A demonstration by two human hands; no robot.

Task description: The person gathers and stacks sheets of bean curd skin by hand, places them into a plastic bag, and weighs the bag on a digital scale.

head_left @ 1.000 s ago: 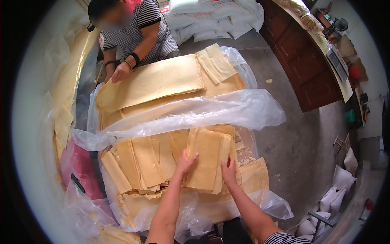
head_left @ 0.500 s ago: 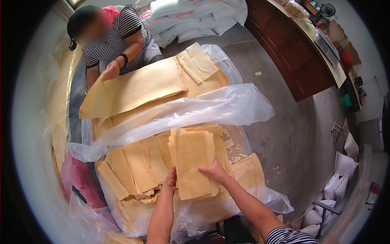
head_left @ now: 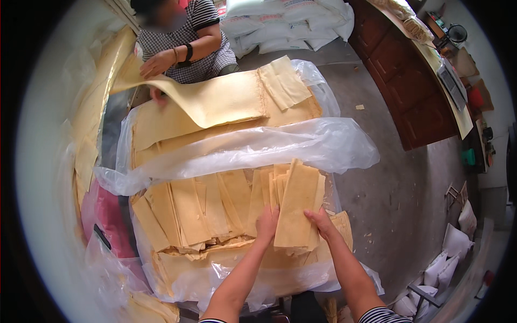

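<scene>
A bundle of tan sheets (head_left: 297, 207) hides most fingers of the person's left grip (head_left: 266, 223) and right grip (head_left: 321, 222); the lower edge crops both striped sleeves (head_left: 379, 314). Opposite, a co-worker's partly blurred head (head_left: 161, 12) and stacked white sacks (head_left: 285, 24) run past the upper edge. Specks (head_left: 368, 234) on the gray floor (head_left: 371, 188) are too small to identify.

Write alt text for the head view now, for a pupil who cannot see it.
A person's right hand grips a stack of tan sheets, with the left hand at its left edge, beside a row of similar sheets. Across clear plastic, a co-worker holds a long, curling tan sheet; white sacks are piled behind.
</scene>
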